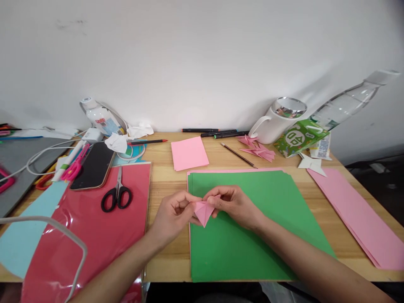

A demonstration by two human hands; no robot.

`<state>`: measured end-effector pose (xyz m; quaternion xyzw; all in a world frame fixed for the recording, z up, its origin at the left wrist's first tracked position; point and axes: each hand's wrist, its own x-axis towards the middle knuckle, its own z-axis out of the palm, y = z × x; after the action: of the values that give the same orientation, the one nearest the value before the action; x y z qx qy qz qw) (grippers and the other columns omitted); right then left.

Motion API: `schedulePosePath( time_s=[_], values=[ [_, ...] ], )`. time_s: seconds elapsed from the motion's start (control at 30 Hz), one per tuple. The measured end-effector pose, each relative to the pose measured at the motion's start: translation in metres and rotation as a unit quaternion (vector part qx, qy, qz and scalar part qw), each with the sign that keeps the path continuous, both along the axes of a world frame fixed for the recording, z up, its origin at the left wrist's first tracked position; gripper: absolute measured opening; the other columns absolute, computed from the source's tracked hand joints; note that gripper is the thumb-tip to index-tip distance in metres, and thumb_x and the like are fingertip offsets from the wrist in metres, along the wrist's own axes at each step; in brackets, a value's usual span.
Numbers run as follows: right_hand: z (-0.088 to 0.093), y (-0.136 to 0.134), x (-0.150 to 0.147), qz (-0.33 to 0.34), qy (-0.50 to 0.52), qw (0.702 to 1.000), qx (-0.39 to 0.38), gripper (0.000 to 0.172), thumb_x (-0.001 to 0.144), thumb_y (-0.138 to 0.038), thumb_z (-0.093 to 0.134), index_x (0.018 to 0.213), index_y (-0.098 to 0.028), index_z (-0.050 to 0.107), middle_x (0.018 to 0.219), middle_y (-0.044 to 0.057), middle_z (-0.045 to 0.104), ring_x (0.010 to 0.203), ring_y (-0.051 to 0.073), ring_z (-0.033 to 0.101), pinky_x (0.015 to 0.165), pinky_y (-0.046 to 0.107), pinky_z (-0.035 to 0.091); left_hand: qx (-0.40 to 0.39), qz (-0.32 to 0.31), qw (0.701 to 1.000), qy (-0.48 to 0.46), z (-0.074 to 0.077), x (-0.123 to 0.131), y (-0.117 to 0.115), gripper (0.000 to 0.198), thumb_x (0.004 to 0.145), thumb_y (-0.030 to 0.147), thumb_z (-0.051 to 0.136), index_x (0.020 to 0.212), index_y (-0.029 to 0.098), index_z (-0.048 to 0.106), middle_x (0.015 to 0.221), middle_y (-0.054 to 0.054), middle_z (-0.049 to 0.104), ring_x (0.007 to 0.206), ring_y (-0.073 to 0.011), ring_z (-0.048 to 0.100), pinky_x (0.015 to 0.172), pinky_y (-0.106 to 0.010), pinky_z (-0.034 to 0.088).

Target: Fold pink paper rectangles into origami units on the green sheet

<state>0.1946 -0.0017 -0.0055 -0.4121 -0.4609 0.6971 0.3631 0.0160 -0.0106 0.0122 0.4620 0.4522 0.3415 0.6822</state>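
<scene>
Left hand [175,210] and right hand [236,207] pinch 1 pink paper [204,213], seemingly mid-fold, the next crease likely needing aligned edges

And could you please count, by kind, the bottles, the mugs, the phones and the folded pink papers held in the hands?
White bottle and clear bottle: 2
White mug: 1
Phone: 1
Held folded pink paper: 1
Total: 5

Fingers [219,204] partly hide the folded pink paper [204,214] above the green sheet [252,248] — left of that sheet, the bottom edge crops a red folder [110,235]; right of it, the right edge crops pink strips [356,210].
</scene>
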Motion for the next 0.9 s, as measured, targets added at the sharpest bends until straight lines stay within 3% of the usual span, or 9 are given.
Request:
schedulePosePath(
  time_s=[0.1, 0.23, 0.43, 0.63, 0.77, 0.9],
  values=[
    [-0.003, -0.001, -0.001, -0.034, -0.007, 0.999, 0.000, 0.033, 0.063, -0.041, 0.079, 0.072, -0.016, 0.059, 0.070, 0.000, 0.066, 0.058, 0.010, 0.059, 0.055, 0.022, 0.051, 0.008, -0.002, 1.000, 0.005, -0.003, 0.001, 0.001, 0.027, 0.069, 0.039, 0.071, 0.076, 0.015, 0.063, 0.064, -0.003, 0.070, 0.058, -0.0166, 0.068, 0.056, -0.029, 0.059],
    [-0.008, -0.007, -0.006, -0.039, 0.007, 0.999, 0.031, 0.045, 0.061, -0.036, 0.081, 0.088, -0.018, 0.051, 0.084, 0.001, 0.062, 0.066, 0.011, 0.059, 0.056, 0.023, 0.049, 0.028, 0.064, 0.998, 0.002, -0.008, -0.001, 0.004, 0.026, 0.071, 0.038, 0.070, 0.080, 0.015, 0.061, 0.066, -0.002, 0.070, 0.059, -0.0164, 0.068, 0.060, -0.032, 0.060],
    [-0.011, -0.008, -0.008, -0.017, -0.036, 0.999, 0.034, 0.028, 0.072, -0.037, 0.070, 0.081, -0.017, 0.053, 0.076, 0.001, 0.061, 0.064, 0.012, 0.057, 0.058, 0.026, 0.049, 0.070, 0.070, 0.995, -0.011, -0.011, 0.000, 0.006, 0.020, 0.067, 0.030, 0.074, 0.070, 0.014, 0.064, 0.093, -0.005, 0.066, 0.074, -0.0146, 0.066, 0.065, -0.029, 0.059],
    [-0.008, -0.010, -0.005, -0.067, -0.137, 0.979, 0.134, 0.015, 0.080, -0.032, 0.059, 0.078, -0.017, 0.056, 0.072, 0.000, 0.058, 0.064, 0.012, 0.053, 0.056, 0.023, 0.043, 0.033, 0.016, 0.999, 0.011, -0.009, 0.001, 0.006, 0.021, 0.070, 0.032, 0.073, 0.074, 0.013, 0.063, 0.068, -0.001, 0.067, 0.068, -0.0155, 0.067, 0.067, -0.029, 0.058],
    [-0.006, -0.013, -0.006, -0.069, -0.158, 0.972, 0.160, 0.018, 0.083, -0.034, 0.056, 0.079, -0.017, 0.056, 0.067, -0.001, 0.055, 0.057, 0.010, 0.047, 0.052, 0.022, 0.039, 0.037, -0.007, 0.999, 0.005, -0.010, 0.001, 0.007, 0.024, 0.067, 0.032, 0.074, 0.075, 0.013, 0.063, 0.070, -0.003, 0.068, 0.065, -0.0160, 0.067, 0.057, -0.027, 0.058],
    [-0.005, -0.013, -0.007, -0.065, -0.130, 0.977, 0.153, 0.023, 0.083, -0.041, 0.057, 0.081, -0.018, 0.055, 0.069, -0.001, 0.055, 0.058, 0.010, 0.049, 0.051, 0.022, 0.044, 0.041, 0.011, 0.999, 0.024, -0.010, 0.001, 0.007, 0.021, 0.067, 0.029, 0.074, 0.070, 0.013, 0.061, 0.061, -0.001, 0.067, 0.053, -0.0125, 0.064, 0.052, -0.023, 0.055]
  ],
)
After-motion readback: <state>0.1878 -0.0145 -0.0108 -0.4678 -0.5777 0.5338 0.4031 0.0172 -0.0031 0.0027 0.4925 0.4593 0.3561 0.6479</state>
